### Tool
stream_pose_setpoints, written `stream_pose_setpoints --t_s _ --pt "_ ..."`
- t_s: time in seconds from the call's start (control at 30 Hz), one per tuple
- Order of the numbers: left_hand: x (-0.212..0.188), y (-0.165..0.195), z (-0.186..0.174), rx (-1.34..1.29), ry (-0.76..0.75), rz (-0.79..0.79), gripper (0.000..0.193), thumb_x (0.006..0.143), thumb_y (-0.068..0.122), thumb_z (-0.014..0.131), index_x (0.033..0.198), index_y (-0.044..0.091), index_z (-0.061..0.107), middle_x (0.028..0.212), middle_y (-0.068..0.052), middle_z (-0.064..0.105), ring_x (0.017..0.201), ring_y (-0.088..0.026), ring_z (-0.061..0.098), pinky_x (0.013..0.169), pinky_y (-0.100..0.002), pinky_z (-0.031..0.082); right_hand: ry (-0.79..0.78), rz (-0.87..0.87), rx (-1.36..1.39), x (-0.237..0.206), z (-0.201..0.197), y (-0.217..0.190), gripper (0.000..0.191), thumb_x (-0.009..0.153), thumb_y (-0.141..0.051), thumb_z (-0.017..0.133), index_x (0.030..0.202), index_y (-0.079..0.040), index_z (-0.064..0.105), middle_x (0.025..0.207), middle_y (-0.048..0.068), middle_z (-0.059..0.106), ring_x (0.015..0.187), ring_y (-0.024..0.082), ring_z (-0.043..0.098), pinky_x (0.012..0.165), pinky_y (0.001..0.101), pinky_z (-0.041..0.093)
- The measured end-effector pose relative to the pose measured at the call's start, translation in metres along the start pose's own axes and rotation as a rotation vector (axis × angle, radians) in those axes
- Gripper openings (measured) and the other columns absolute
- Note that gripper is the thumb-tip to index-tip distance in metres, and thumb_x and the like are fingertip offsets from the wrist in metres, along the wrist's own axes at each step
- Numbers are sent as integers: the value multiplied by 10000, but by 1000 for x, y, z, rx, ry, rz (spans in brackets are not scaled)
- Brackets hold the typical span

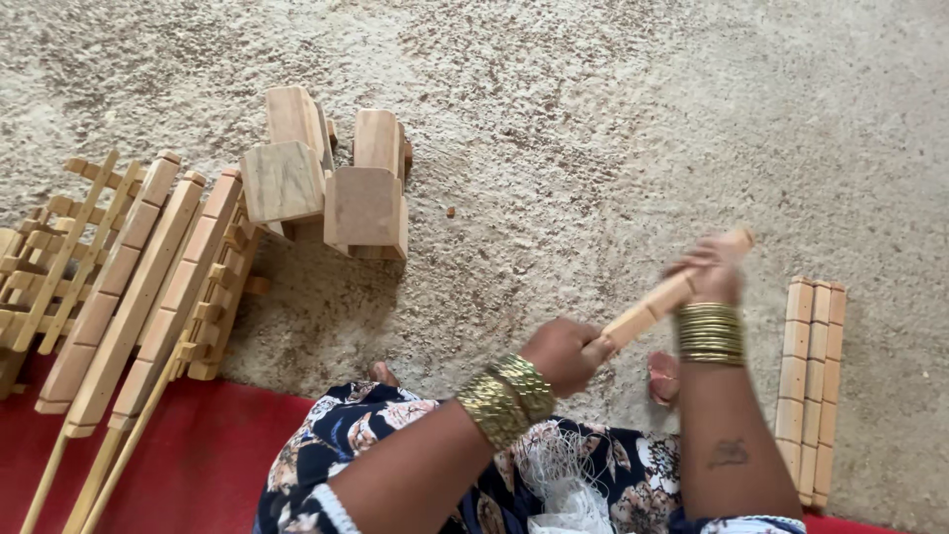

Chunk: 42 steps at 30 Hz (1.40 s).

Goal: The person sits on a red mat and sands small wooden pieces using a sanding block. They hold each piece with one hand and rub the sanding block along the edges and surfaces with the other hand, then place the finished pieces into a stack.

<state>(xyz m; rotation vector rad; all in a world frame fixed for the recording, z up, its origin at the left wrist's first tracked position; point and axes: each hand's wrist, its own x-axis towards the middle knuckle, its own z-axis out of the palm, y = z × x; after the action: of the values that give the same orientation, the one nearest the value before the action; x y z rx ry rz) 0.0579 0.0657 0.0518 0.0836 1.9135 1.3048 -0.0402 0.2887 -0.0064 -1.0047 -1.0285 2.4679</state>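
We've got our left hand (563, 353) and right hand (707, 275) both wrapped tight around a notched wooden stick (672, 293), held slanted above the concrete floor (613, 129). Loose sticks (813, 376) lie just right, wooden blocks (326, 183) well off left, open floor ahead.

— What is that stick like?

— The wooden stick (664, 297) is pale, long and slim, squared in section, with shallow notches cut across it at even steps.

— How does it sit?

— Tilted, its far end raised toward the upper right, its near end lower to the left. It is off the floor, held above the pale rough ground in front of the lap.

— Is it sharp in view?

— The upper end is blurred.
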Motion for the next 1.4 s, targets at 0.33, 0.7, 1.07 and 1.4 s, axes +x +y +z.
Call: stream_pose_setpoints --t_s 0.33,0.7,1.07,1.4 --pt "34 -18 -11 -603 360 2 301 1032 273 523 1074 43 713 714 -43 653 491 -95 552 416 -245 473 -294 159 -538 -66 35 97 259 979 -127 571 1162 36 486 850 105 634 664 160 656 539 257 605" --pt "0 -5 21 -342 -111 -57 293 1040 304 510 1128 61 649 717 -67 640 501 -96 586 445 -248 525 -97 93 -168 -5 11 -10 74 959 -130 536 937 -92 477 630 -23 563 493 109 620 494 281 617" --pt "64 -46 -26 -325 318 222 559 1117 400 376 1018 -31 718 726 -86 682 534 -103 615 462 -232 520 -503 -222 -894 -75 42 84 378 968 -151 647 1244 44 477 968 137 659 764 194 719 624 272 654" --pt "68 -46 -71 -807 725 298 383 1023 383 500 1121 27 601 876 -60 708 773 -180 681 727 -324 589 -744 -1108 -1620 -110 28 129 720 838 -174 698 1461 58 423 893 178 704 643 306 692 481 415 566"
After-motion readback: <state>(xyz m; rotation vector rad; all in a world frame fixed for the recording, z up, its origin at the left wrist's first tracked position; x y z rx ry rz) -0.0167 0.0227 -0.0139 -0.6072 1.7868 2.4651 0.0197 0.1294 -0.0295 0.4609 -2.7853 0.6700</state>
